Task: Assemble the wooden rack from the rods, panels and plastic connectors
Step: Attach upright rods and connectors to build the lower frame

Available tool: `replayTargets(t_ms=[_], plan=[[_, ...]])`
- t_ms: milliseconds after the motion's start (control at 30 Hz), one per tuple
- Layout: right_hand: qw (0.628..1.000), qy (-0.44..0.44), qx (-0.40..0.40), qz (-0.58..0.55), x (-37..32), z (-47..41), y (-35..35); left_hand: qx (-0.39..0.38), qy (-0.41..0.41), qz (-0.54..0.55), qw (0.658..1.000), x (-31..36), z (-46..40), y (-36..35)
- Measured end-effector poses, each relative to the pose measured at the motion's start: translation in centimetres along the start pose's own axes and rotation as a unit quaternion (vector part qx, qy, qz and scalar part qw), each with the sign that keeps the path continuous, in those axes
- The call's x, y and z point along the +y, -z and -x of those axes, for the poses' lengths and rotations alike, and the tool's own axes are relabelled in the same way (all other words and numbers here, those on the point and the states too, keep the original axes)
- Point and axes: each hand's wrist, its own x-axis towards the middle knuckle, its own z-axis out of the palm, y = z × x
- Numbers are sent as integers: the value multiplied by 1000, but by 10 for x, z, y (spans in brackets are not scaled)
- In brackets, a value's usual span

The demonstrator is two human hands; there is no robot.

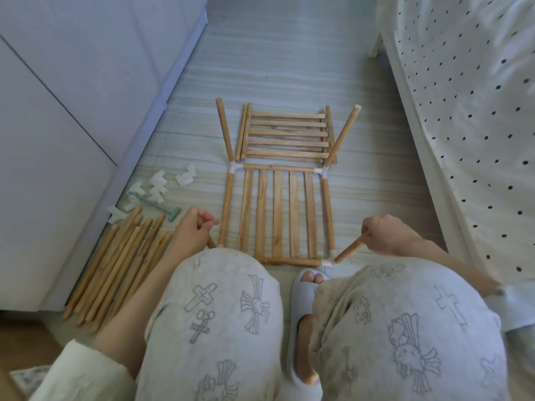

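Note:
A slatted wooden panel [277, 217] lies flat on the floor, framed by rods joined with white plastic connectors [234, 168]. Two rods [225, 129] stand up from its far corners. My right hand [385, 234] grips a rod [348, 252] seated in the near right connector [329, 261]. My left hand [193, 230] grips another rod [210, 242] at the near left corner, whose lower end my knee hides. A second slatted panel [286, 134] lies beyond. Spare rods [121, 261] lie at the left.
Loose white connectors [157, 188] and a green plastic tool [157, 206] lie by a white cabinet [72, 111] on the left. A bed with dotted bedding [469, 111] borders the right. My knees and a slippered foot [304, 328] fill the foreground.

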Motion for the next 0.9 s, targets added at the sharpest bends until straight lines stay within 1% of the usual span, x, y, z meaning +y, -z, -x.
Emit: replayTargets(t_ms=[200,433,533,600,667,767,833,900], plan=[[999,-1,-8,-37,-4,-2,3,-44,-2,-2,999,12,-9,9],[996,-23,-10,-85,-4,-7,0,-51,9,17,999,12,-17,11],[997,-41,-7,-60,-6,-8,-4,-50,18,34,998,10,-16,13],[998,-61,-20,-16,-12,-6,0,-53,56,75,994,6,-12,16],[997,-61,-44,32,-19,-4,8,-54,89,95,990,1,-7,19],[997,-19,-39,65,-33,-6,20,-81,86,88,989,-7,-2,25],[998,31,-36,50,-48,-9,26,-99,95,99,986,-13,-2,31],[995,80,-56,30,-68,-15,29,-98,102,103,985,-21,-3,35]])
